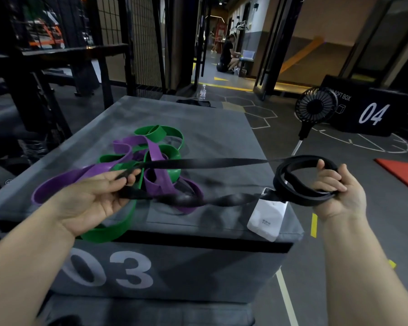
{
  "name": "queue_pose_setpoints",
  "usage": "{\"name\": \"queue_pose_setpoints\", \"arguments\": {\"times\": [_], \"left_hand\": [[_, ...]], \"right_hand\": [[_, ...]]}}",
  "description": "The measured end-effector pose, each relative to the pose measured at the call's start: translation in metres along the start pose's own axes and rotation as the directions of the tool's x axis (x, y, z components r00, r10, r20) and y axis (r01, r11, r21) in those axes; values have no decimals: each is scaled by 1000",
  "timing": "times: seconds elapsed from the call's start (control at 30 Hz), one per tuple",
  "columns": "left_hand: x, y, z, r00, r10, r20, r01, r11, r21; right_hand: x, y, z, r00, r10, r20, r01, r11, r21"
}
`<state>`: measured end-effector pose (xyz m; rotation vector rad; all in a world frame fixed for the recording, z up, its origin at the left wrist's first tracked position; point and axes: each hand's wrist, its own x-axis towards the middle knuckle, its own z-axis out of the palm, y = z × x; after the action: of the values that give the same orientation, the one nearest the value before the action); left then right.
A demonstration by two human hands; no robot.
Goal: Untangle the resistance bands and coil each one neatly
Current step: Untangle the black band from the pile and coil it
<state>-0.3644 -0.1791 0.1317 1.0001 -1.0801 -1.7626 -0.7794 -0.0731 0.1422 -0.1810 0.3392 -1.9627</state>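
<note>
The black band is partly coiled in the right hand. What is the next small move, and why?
Probably wind one more loop: bring the left hand toward the right hand, untwisting the black band as it goes on. The right hand grips a few loops, but two twisted strands run uncoiled across to the left hand, which pinches the band.

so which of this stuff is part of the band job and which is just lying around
Job: black band, part coiled in the right hand, pinched by the left hand; purple band and green band, tangled on the grey box.
Lying about: white pack, black fan, water bottle, box marked 04.
</note>
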Motion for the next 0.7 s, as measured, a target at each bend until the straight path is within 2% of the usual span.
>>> {"name": "queue_pose_setpoints", "arguments": {"times": [0.17, 0.3, 0.4, 0.47, 0.57, 0.67, 0.7], "left_hand": [[-3, -4, -8, 998, 67, 7, -66, 949, 308], [-8, -5, 2, 997, 53, 64, -73, 929, 363], [-13, -1, 4, 987, -17, 157, -40, 935, 352], [-13, -2, 1, 981, -64, 184, -25, 895, 445], [-11, -6, 5, 993, 5, 115, -71, 813, 578], [-4, -9, 2, 995, 96, 6, -84, 842, 533], [-2, -10, -1, 989, 142, -29, -102, 825, 557]], "right_hand": [[-3, -2, 6, 999, -49, 3, 49, 997, -63], [-6, 0, 13, 992, -122, -32, 119, 990, -73], [-6, 1, 13, 988, -140, -63, 135, 987, -84], [-5, 2, 13, 985, -148, -91, 138, 985, -107], [-6, 2, 13, 985, -146, -91, 133, 982, -137], [-8, 7, 17, 991, -120, -53, 108, 976, -191], [-9, 8, 19, 993, -112, -46, 100, 973, -210]]}}
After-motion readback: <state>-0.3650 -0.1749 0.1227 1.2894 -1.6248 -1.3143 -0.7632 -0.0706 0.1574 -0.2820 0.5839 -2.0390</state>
